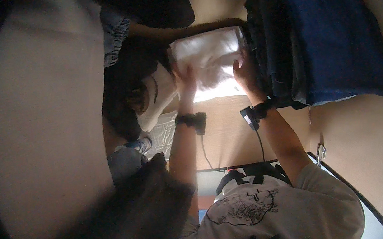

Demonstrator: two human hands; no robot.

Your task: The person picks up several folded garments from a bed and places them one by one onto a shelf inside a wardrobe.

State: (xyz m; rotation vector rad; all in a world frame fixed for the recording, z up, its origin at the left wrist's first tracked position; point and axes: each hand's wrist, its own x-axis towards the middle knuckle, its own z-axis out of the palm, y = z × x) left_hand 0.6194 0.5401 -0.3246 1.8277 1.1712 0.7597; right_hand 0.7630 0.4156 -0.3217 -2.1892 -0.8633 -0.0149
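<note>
A folded white cloth (pixel 207 55), possibly in a clear plastic bag, lies at the back of a wooden wardrobe floor (pixel 229 132). My left hand (pixel 184 79) grips its left side with the thumb on top. On the opposite side, my right hand (pixel 242 72) holds the edge the same way; the fingers of both hands are partly hidden. Bright light falls on the cloth's near edge. Each wrist wears a black strap with a small cabled device.
Dark blue garments (pixel 339 37) hang at the right. Dark clothing (pixel 122 81), a white item (pixel 156 95) and a clear plastic package (pixel 164 130) are at the left. A blurred dark garment (pixel 125 220) hangs close by. A metal hinge (pixel 321 153) sits on the right panel.
</note>
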